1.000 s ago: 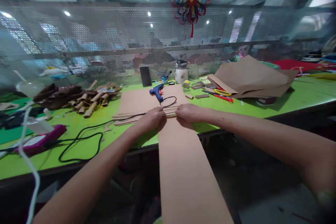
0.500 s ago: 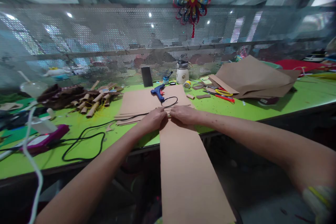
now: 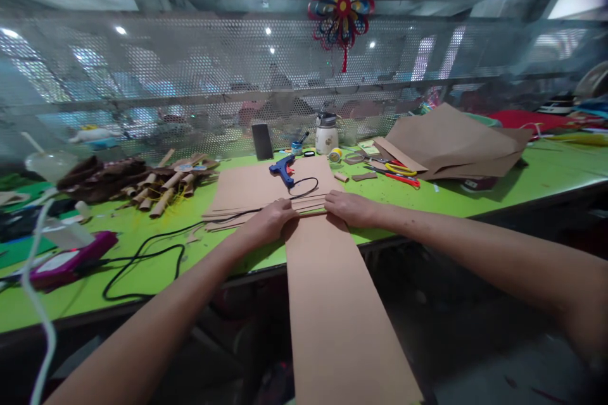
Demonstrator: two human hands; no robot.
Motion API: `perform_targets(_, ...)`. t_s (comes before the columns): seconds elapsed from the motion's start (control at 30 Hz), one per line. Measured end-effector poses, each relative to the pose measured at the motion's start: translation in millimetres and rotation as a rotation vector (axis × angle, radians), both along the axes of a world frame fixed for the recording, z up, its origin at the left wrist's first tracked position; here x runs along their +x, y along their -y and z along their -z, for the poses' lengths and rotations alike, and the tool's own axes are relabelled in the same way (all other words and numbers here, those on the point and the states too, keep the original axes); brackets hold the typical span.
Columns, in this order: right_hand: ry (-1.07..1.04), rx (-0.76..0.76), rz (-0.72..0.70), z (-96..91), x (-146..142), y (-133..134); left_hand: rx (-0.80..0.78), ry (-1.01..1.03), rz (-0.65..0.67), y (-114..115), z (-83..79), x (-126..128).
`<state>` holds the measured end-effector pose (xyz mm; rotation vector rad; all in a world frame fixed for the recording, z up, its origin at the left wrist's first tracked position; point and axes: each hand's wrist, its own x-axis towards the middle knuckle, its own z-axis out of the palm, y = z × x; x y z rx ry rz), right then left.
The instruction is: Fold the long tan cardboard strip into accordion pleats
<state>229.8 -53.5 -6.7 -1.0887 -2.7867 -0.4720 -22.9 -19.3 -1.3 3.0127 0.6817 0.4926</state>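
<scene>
A long strip of brown kraft paper (image 3: 327, 291) hangs from the table edge down toward me, its upper end folded over at the edge. My left hand (image 3: 275, 218) is closed on the left end of that fold, fingers curled. At the right end of the fold, my right hand (image 3: 349, 207) pinches the paper with fingertips on top; its thumb is hidden. Beyond the hands lies a stack of brown paper sheets (image 3: 237, 186). On the stack rests a blue glue gun (image 3: 284, 171), its black cord (image 3: 223, 220) running left past my left hand.
Rolled paper tubes (image 3: 164, 199) and a purple power strip (image 3: 71, 259) occupy the left side of the green table (image 3: 456, 202). Scissors (image 3: 399, 171) and a large crumpled paper sheet (image 3: 456, 139) lie to the right. A white bottle (image 3: 327, 134) stands behind.
My hands have moved apart along the fold, the right hand to the right and the left slightly left. The view has shifted a little; the glue gun stays on the stack.
</scene>
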Motion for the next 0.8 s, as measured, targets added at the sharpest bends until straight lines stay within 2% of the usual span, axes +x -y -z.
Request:
perform_targets(0.27, 0.101, 0.012, -0.06, -1.0, 1.3, -3.7, 0.13, -0.027, 0.039, 6.1, 0.3, -0.7)
perform_targets(0.6, 0.316, 0.062, -0.078, -6.9, -5.0, 2.5, 0.086, -0.035, 0.046, 11.8, -3.7, -4.3)
perform_targets(0.73, 0.377, 0.07, -0.093, -9.4, -10.7, 7.4, 0.065, -0.064, -0.021, 10.2, -9.9, -2.4)
perform_targets(0.8, 0.397, 0.076, -0.093, -10.5, -13.7, 10.5, -0.02, -0.123, -0.07, 4.2, -17.2, 3.0)
